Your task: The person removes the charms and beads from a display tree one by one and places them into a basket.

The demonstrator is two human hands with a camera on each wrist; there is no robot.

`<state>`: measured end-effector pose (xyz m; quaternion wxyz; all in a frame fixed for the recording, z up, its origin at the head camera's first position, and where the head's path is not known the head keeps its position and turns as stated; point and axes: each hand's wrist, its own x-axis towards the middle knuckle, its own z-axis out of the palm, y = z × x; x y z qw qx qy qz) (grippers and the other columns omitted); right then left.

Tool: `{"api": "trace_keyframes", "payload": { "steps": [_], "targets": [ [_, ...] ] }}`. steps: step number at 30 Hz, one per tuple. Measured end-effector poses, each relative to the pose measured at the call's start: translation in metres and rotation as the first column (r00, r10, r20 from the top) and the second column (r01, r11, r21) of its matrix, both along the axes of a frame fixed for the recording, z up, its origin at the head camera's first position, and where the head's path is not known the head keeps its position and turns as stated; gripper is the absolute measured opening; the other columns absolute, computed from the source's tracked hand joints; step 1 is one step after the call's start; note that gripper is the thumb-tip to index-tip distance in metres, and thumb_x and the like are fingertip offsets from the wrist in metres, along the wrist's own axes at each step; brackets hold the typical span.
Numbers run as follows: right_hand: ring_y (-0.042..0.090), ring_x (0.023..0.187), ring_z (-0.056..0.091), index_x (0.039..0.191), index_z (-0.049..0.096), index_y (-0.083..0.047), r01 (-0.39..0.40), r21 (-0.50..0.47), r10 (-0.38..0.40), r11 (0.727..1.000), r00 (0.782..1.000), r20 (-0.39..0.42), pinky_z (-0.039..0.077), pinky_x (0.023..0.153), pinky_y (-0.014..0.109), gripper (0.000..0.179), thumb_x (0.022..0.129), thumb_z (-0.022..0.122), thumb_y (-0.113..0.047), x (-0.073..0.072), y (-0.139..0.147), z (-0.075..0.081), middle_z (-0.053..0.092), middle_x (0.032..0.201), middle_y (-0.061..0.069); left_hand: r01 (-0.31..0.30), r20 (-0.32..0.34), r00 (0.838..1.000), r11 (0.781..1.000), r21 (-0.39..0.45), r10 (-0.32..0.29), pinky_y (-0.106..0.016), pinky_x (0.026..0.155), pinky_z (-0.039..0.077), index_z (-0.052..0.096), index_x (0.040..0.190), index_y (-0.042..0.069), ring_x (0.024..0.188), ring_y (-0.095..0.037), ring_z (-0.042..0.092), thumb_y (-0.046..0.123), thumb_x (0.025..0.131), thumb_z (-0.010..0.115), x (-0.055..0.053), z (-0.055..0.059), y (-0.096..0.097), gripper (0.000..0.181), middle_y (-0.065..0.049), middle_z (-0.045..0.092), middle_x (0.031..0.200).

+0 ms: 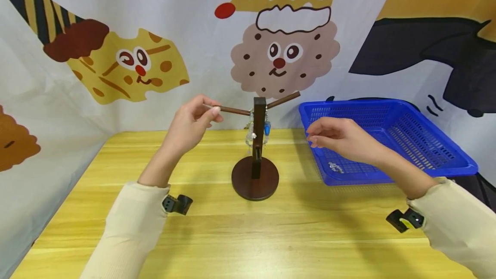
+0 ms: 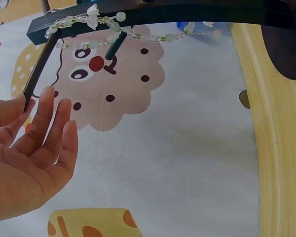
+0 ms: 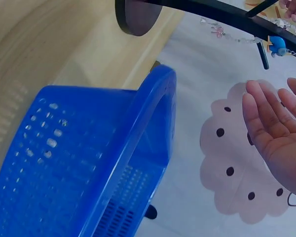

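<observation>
A dark wooden jewelry stand (image 1: pixel 256 137) with a round base stands upright on the table. Between thumb and fingers, my left hand (image 1: pixel 189 122) pinches the outer end of its left rod (image 1: pixel 234 110). A pale beaded bracelet (image 2: pixel 106 24) hangs by that rod near the post. On the post's other side dangles a beaded strand with a blue charm (image 1: pixel 267 128). My right hand (image 1: pixel 345 139), fingers loosely bent, hovers over the near-left part of the blue basket (image 1: pixel 459 169) and holds nothing. Inside the basket lies a small clear beaded piece (image 1: pixel 335 167).
The basket stands at the right of the wooden table (image 1: pixel 248 240), near the back. Behind the table hangs a white cloth (image 1: pixel 209 55) printed with cartoon food. A second rod (image 1: pixel 284 99) sticks out from the stand toward the upper right.
</observation>
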<state>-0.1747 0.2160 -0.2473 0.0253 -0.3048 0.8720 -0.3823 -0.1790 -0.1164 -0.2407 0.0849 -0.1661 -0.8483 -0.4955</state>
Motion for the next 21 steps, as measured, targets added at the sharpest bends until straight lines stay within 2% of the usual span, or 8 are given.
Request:
{"api": "trace_keyframes", "payload": {
  "steps": [10,21],
  "targets": [
    [0.014,0.075,0.063,0.1,0.061,-0.002,-0.032,-0.007,0.032,0.999,0.999,0.016,0.053,0.068,0.029,0.011,0.089,0.057,-0.002,-0.009,-0.023,0.001,0.064,0.086,0.006,0.0,-0.001,1.0,1.0,0.003,0.0,-0.035,0.076,0.049,0.056,0.107,0.005,0.087,-0.02,0.06,0.02,0.096,0.048,0.0,0.001,0.0,0.021,-0.011,0.063,0.087],
    [0.015,0.08,0.062,0.102,0.064,-0.002,-0.025,0.021,0.026,0.999,0.998,-0.058,0.051,0.071,0.03,0.016,0.09,0.058,-0.01,-0.017,-0.051,0.006,0.065,0.09,0.006,-0.001,0.003,1.0,1.0,0.009,0.001,-0.037,0.075,0.049,0.056,0.108,0.004,0.087,-0.02,0.06,0.018,0.096,0.048,0.001,0.002,0.0,0.021,-0.012,0.063,0.087]
  ]
}}
